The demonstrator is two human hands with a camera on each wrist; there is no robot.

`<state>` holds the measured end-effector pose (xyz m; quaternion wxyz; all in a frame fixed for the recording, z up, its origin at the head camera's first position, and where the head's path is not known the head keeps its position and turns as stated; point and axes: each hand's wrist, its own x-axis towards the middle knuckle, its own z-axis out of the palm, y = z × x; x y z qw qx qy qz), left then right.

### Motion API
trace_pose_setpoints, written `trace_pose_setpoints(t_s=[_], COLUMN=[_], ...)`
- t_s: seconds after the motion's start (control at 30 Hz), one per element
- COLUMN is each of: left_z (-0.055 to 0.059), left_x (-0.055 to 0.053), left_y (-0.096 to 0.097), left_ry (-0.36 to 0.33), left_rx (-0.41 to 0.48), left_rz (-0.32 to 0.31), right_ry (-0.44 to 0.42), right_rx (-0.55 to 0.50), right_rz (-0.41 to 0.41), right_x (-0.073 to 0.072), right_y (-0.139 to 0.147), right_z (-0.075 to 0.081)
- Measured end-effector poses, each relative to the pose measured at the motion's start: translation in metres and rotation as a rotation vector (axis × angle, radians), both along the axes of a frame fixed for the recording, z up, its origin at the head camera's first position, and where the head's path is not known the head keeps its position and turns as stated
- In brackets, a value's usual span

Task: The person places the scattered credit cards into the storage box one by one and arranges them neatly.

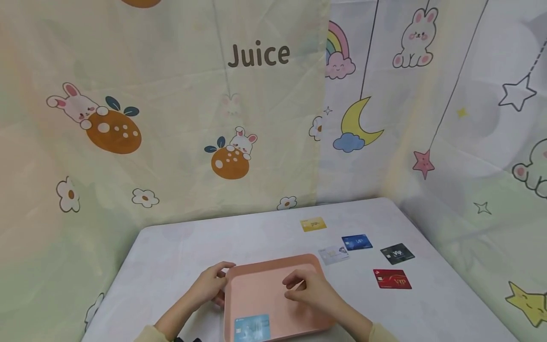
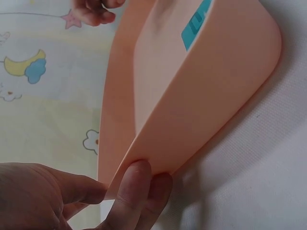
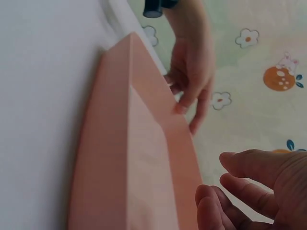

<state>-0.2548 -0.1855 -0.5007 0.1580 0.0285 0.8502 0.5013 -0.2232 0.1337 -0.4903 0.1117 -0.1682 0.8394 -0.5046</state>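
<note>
Left hand (image 1: 209,287) had its fingers (image 2: 133,184) pinched on the tray (image 1: 278,280), rim between them, left wall near the far corner. Looked like a steadying grip to me: edge only, so the floor of the tray stayed unobstructed. Right hand (image 1: 309,289) held nothing; fingers loosely bent, thumb a little apart from them, over the tray's right half. Seemed clear of the floor, couldn't swear to it. Tray sat at the near side of the counter (image 1: 183,247), in front of the person, both hands within easy reach, probably why it was there. Looks: plain pink, roughly rectangular, rounded corners, raised walls, smooth finish. One light-blue card (image 1: 252,327) lay flat in its near-left corner, chip to the left, fine print unreadable. Five more lay outside, beyond and right: silver card (image 1: 333,256) just beside the tray's far-right corner, blue card (image 1: 357,242) right next to it (touching or not, couldn't tell), yellow card (image 1: 313,224) farthest back, black card (image 1: 397,253) and red card (image 1: 392,279) off right. Loose spread, likely so each could be picked singly. Printed cloth backdrop (image 1: 179,95) behind it all.
</note>
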Motion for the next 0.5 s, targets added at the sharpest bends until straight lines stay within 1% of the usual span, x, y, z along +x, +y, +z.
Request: trace_pose_setpoints(t_s=[0.17,0.27,0.4,0.5], left_z=[0.001,0.0,-0.001,-0.002], left_x=[0.001,0.001,0.001,0.0], left_y=[0.001,0.001,0.001,0.001], left_ry=[0.009,0.009,0.01,0.013], left_rx=[-0.025,-0.026,-0.015,-0.011], left_rz=[0.008,0.007,0.007,0.004], right_ry=[0.0,-0.013,-0.038,-0.041], right_rx=[0.052,0.068,0.072,0.078], right_rz=[-0.093,-0.141,-0.177,-0.197], right_x=[-0.003,-0.004,-0.006,-0.007], right_y=[0.018,0.028,0.039,0.047], right_z=[0.008,0.009,0.008,0.007])
